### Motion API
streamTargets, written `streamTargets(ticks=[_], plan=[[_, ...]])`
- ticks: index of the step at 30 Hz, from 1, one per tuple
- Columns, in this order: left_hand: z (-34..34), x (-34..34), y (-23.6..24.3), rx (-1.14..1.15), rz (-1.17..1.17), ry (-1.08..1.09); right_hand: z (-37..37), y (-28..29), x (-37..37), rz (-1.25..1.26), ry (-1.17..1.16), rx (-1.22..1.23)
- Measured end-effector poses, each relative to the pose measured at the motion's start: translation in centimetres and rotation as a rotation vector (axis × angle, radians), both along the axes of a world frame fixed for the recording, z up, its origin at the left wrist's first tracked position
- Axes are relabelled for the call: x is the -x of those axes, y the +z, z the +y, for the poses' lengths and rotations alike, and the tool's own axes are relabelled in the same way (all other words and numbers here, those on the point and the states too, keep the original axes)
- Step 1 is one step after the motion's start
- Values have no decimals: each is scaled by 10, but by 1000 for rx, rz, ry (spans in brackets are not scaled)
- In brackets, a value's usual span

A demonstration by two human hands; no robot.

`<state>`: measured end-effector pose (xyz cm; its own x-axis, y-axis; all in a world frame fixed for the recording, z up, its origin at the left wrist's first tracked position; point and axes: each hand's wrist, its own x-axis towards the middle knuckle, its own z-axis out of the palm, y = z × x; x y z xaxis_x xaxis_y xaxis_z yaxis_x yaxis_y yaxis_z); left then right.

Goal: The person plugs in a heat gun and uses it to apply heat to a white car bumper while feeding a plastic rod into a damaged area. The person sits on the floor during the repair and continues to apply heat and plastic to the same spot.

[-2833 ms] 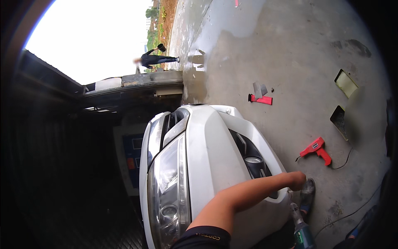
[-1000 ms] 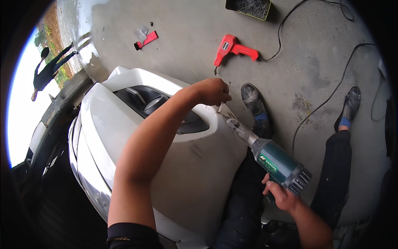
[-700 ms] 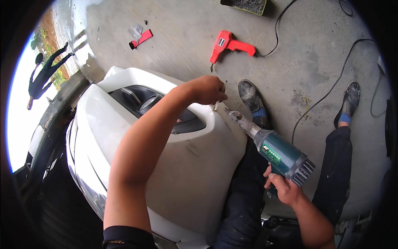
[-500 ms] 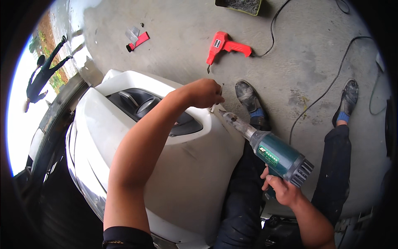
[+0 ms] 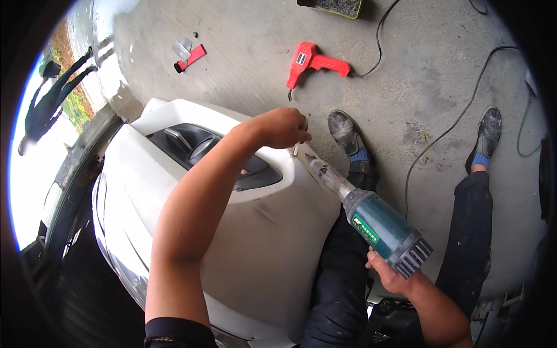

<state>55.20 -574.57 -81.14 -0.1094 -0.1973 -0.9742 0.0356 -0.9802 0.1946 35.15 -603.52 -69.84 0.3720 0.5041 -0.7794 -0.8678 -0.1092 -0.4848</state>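
Observation:
My right hand (image 5: 391, 277) is wrapped round the handle of a green hot air gun (image 5: 380, 225). The gun's long metal nozzle (image 5: 331, 178) points up and left, its tip close to the edge of a white car bumper (image 5: 272, 249). Near that tip, my left hand (image 5: 284, 129) is closed in a pinch above the bumper's corner. A thin pale strip (image 5: 296, 149) shows below its fingers, reaching toward the bumper edge. Most of what the fingers grip is hidden. The bumper leans against my leg, and its black fog lamp recess (image 5: 261, 175) lies partly under my left forearm.
A red plastic welding gun (image 5: 310, 62) with a black cable (image 5: 380, 43) lies on the concrete floor. Beyond are a red-handled scraper (image 5: 190, 58) and a tray of grey bits (image 5: 339, 6). Another cable (image 5: 447, 139) crosses beside my shoes. A person (image 5: 49, 104) walks outside, far left.
The hot air gun has shifted slightly left and rolled in my right hand. My left hand stays almost in place. The person outside has moved.

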Motion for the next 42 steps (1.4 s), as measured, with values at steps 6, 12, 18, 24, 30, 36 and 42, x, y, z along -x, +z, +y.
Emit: streamTargets(ticks=[6,12,18,24,30,36,42], plan=[[1,1,-1,-13,2,18,-4,0,-9,34,60,18],[-2,0,2,-23,3,8,-6,-4,1,-237,127,59],[-4,0,2,-38,6,-2,-7,-5,-2,-426,164,68],[-10,-1,2,-83,11,6,-11,-7,3,-517,216,40],[-5,0,0,-39,2,-13,-12,-3,0,-368,159,28],[-6,-1,-2,-46,1,-10,-20,-2,-1,-217,257,81],[7,20,-9,75,-160,-73,-48,-12,-17,-250,272,81]])
